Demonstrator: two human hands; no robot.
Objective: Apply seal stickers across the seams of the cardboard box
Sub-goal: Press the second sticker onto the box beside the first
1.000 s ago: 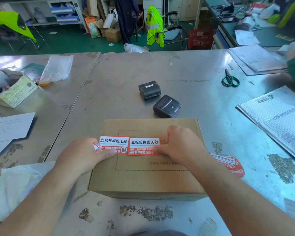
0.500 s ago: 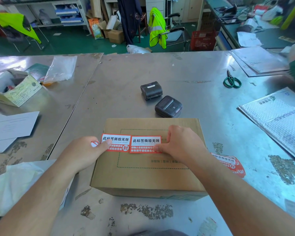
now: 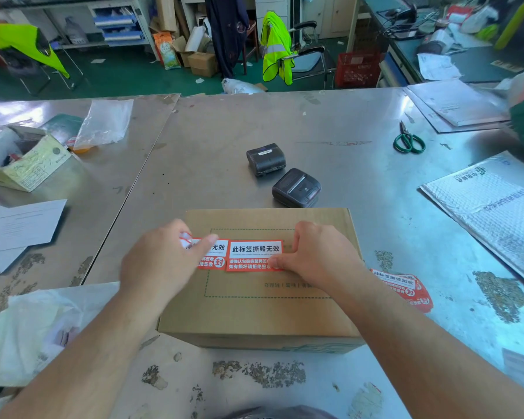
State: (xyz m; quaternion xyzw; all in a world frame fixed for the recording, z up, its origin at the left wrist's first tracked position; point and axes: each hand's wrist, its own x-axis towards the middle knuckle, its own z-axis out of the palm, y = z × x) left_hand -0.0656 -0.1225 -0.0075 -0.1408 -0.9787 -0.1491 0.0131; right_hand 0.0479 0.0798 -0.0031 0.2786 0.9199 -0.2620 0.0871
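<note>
Roughly, the job looks partway through. The cardboard box [image 3: 270,309] sits closed on the metal table [image 3: 224,131] directly in front of the person, and two red-and-white seal stickers lie end to end in a row across the far half of its top face. The right sticker [image 3: 254,251] appears flat on the cardboard. The right hand [image 3: 321,255] rests at its right end, thumb [image 3: 274,263] laid on the lower corner and the other fingers bent with their tips down on the box top, holding nothing. The left sticker [image 3: 217,261] seems less settled: the left hand [image 3: 161,264] covers its left part, one finger [image 3: 208,238] lying across the printed face, while a small piece of the sticker's end shows lifted among the fingers near the box's left edge. The hand is blurred, so I cannot tell whether it pinches that end or only presses it. No seam is visible under the stickers, so whether they bridge one cannot be judged. What remains, as I read it, is rubbing the left end down, perhaps over the edge, and treating any sides out of view; more spare stickers [image 3: 403,282] wait on the table just beside the box, at its right.
</note>
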